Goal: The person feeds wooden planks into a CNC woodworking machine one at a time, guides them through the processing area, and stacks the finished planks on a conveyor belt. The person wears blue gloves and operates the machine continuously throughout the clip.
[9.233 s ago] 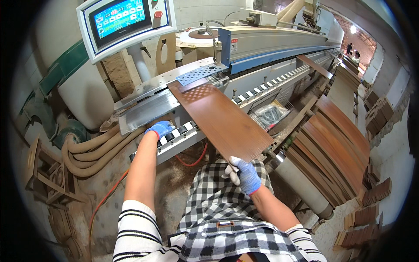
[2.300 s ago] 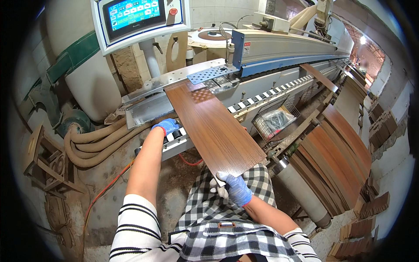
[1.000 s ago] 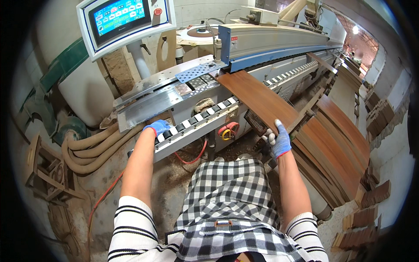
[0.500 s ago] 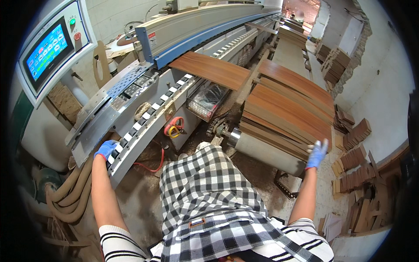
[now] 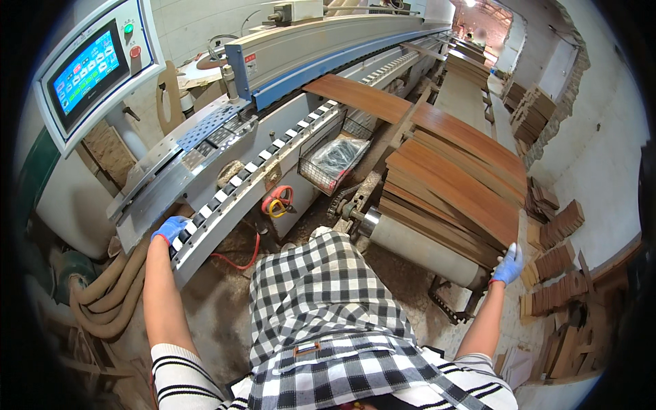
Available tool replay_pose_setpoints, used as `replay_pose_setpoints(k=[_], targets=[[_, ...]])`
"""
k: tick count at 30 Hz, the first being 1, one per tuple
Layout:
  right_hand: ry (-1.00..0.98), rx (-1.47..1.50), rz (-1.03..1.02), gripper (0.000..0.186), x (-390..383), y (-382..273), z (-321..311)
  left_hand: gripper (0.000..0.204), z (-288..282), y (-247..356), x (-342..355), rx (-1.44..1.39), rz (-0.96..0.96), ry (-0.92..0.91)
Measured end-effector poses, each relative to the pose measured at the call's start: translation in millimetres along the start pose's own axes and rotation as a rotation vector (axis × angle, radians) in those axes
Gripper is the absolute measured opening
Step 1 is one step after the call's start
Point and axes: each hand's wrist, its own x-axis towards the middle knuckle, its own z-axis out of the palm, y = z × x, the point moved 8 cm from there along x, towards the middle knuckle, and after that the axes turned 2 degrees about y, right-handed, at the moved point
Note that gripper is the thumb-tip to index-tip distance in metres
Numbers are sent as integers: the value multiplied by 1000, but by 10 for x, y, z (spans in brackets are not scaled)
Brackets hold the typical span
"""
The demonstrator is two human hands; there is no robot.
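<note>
My left hand (image 5: 169, 230), in a blue glove, has its fingers curled on the lower end of the white-and-black roller rail (image 5: 229, 188). My right hand (image 5: 506, 266), also gloved, is closed on the front right corner of the top brown board (image 5: 447, 191) of an uneven stack on the conveyor roller (image 5: 417, 249). Another brown board (image 5: 355, 96) lies across the upper rail, its far edge at the machine's blue-lipped beam (image 5: 294, 78). Nearer me on the machine is a blue perforated plate (image 5: 205, 126).
A control panel (image 5: 92, 72) stands at upper left, with ribbed hoses (image 5: 102, 294) below. A wire basket (image 5: 335, 162) holds plastic wrap beside looped red and yellow hoses (image 5: 277, 203). Board stacks (image 5: 550, 225) line the right wall; blurred figures (image 5: 475, 34) are far back.
My right hand let go of the board, which moved along the machine away from me, and has moved right onto the stacked boards. My view turned right; my left hand stays on the rail.
</note>
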Motion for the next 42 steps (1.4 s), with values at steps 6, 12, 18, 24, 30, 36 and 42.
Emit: replay_pose_setpoints(k=[6, 12, 18, 24, 30, 36, 42], targets=[[-271, 802, 473, 21, -583, 210, 131, 28, 2, -120, 50, 40, 10, 21], [-633, 677, 792, 30, -1405, -380, 374, 30, 27, -93, 66, 95, 18, 9], [-820, 700, 736, 46, -1851, -560, 575, 37, 52, 75, -2, 150, -4, 0], [-1165, 792, 706, 47, -2423, -722, 937, 41, 54, 87, -62, 142, -28, -2], [-1479, 804, 833, 44, -3226, -1386, 1452, 39, 22, 417, -188, 160, 2, -12], [-1742, 584, 712, 35, -4220, -2016, 1692, 36, -4, 356, -205, 227, -10, 17], [-2103, 504, 705, 42, -4910, -2480, 1614, 42, 18, 408, -213, 294, -76, -21]])
